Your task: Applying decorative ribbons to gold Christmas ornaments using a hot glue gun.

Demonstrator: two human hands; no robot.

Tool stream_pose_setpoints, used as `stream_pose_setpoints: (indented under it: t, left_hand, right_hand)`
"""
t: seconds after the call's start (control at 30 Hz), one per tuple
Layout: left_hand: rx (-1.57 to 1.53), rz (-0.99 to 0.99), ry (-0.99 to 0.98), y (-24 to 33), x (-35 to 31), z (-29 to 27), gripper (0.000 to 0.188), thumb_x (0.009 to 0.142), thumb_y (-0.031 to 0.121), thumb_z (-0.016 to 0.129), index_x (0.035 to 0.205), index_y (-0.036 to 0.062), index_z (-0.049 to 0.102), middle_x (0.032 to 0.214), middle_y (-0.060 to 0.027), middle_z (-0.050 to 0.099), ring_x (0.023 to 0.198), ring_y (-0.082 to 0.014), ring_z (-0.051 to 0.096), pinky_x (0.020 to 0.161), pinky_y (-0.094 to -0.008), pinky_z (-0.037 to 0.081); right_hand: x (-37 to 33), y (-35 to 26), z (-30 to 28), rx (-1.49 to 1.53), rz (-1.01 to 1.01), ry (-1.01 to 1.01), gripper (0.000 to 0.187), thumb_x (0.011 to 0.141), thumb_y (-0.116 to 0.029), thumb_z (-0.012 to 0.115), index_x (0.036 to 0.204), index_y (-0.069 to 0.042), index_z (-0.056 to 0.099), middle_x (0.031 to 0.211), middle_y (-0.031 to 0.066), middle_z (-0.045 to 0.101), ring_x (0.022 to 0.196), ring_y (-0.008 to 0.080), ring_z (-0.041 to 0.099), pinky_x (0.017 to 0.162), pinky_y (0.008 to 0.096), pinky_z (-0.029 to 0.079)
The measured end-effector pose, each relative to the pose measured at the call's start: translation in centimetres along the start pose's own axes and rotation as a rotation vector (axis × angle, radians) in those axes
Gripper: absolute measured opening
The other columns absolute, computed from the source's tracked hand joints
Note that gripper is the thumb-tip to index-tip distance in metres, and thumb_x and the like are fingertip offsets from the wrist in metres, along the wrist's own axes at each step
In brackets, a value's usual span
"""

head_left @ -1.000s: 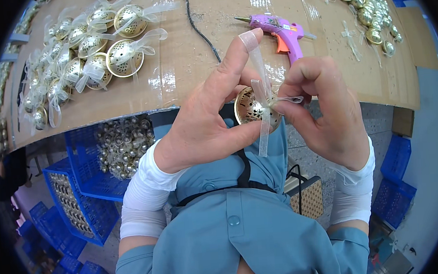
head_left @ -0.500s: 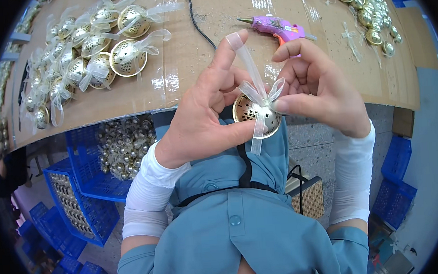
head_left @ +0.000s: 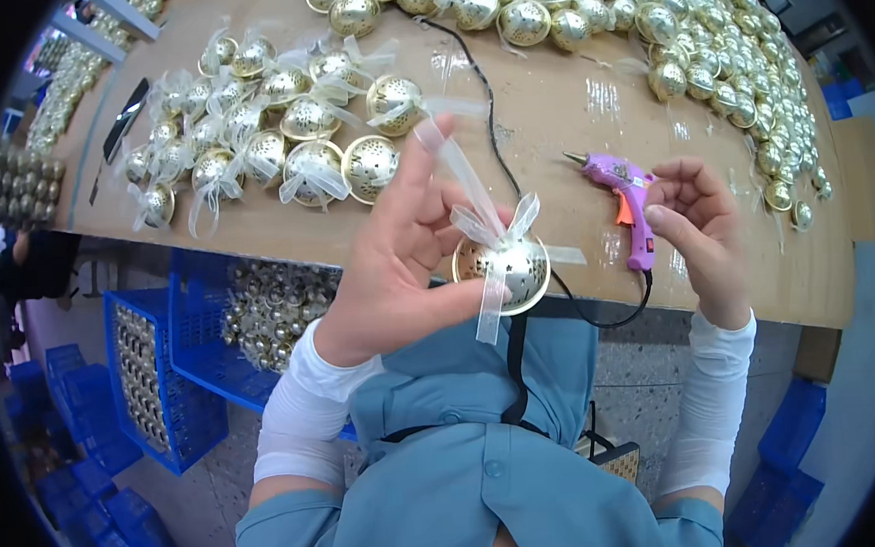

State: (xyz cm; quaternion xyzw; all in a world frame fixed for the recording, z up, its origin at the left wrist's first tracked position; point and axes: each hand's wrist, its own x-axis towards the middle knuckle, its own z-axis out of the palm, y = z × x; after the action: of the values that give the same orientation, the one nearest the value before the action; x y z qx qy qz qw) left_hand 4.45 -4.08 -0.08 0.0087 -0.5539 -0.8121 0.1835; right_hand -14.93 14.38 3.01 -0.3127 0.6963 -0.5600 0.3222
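In my left hand (head_left: pixel 395 236) I hold a round gold ornament (head_left: pixel 523 273) with small cut-out holes and a flared rim, gripped between thumb and fingers. A sheer white ribbon (head_left: pixel 467 176) is tied in a bow at its top. The ribbon's long loop stretches up over my raised left index finger, and its tails hang down and to the side. My right hand (head_left: pixel 700 227) holds nothing, its fingers loosely curled and the thumb apart, just right of a purple glue gun (head_left: pixel 633 196) with an orange trigger. Whether it touches the gun's handle, I cannot tell.
Gold ornaments with ribbons (head_left: pixel 284 132) cluster on the cardboard-covered table (head_left: pixel 548 116) at left. A large heap of gold ornaments (head_left: pixel 704 52) spreads across the back and right. A black cord (head_left: pixel 611 321) runs from the gun. Blue crates (head_left: pixel 198 373) stand below at left.
My right hand has left the bow and moved right, close to the glue gun. The left hand still holds the ornament. The view has shifted, showing more of the table's far side.
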Motion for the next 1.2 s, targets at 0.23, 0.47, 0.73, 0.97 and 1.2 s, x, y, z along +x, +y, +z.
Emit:
stream_pose_setpoints:
  t: [0.23, 0.47, 0.73, 0.97, 1.2]
  left_hand:
    - [0.222, 0.052, -0.062, -0.8, 0.8, -0.1, 0.093, 0.069, -0.008, 0.062, 0.142, 0.0029, 0.005, 0.111, -0.0093, 0.049, 0.099, -0.0167, 0.053, 0.092, -0.0331, 0.042]
    - [0.255, 0.121, -0.052, -2.3, 0.9, -0.5, 0.106, 0.066, -0.005, 0.07, 0.142, 0.0091, -0.002, 0.103, -0.0158, 0.054, 0.096, -0.0193, 0.055, 0.083, -0.0302, 0.047]
    - [0.328, 0.162, -0.064, -2.5, 0.8, -0.3, 0.105, 0.066, -0.005, 0.069, 0.142, 0.008, -0.002, 0.104, -0.016, 0.054, 0.098, -0.0204, 0.055, 0.084, -0.0314, 0.047]
    - [0.235, 0.126, -0.023, -2.6, 0.6, 0.2, 0.106, 0.065, -0.006, 0.07, 0.142, 0.0085, -0.002, 0.104, -0.0162, 0.054, 0.098, -0.0206, 0.056, 0.083, -0.0312, 0.048]
    - [0.159, 0.042, 0.011, -2.6, 0.6, 0.3, 0.107, 0.065, -0.006, 0.071, 0.142, 0.0092, -0.002, 0.104, -0.0164, 0.054, 0.098, -0.0201, 0.056, 0.082, -0.0301, 0.048]
  right_hand:
    - [1.5, -1.0, 7.4, 0.156, -0.209, -0.154, 0.059, 0.068, 0.004, 0.066, 0.121, 0.002, 0.038, 0.11, 0.0127, 0.05, 0.103, 0.0184, 0.049, 0.088, 0.0292, 0.041]
    - [1.3, -0.4, 7.8, 0.289, -0.116, -0.184, 0.062, 0.068, 0.005, 0.066, 0.122, 0.003, 0.035, 0.114, 0.014, 0.047, 0.106, 0.0201, 0.048, 0.094, 0.0322, 0.039]
    - [1.0, -0.4, 7.9, 0.259, -0.12, -0.153, 0.06, 0.069, 0.005, 0.064, 0.121, 0.003, 0.035, 0.113, 0.014, 0.047, 0.106, 0.0194, 0.048, 0.094, 0.0318, 0.04]
    - [0.9, -0.1, 7.9, 0.26, -0.106, -0.146, 0.059, 0.07, 0.004, 0.063, 0.121, 0.003, 0.036, 0.112, 0.0139, 0.048, 0.104, 0.0187, 0.049, 0.093, 0.0311, 0.04]
    - [1.5, 0.5, 6.9, 0.407, 0.093, -0.226, 0.064, 0.067, 0.0, 0.066, 0.123, 0.003, 0.035, 0.112, 0.0143, 0.049, 0.102, 0.0198, 0.052, 0.091, 0.0318, 0.042]
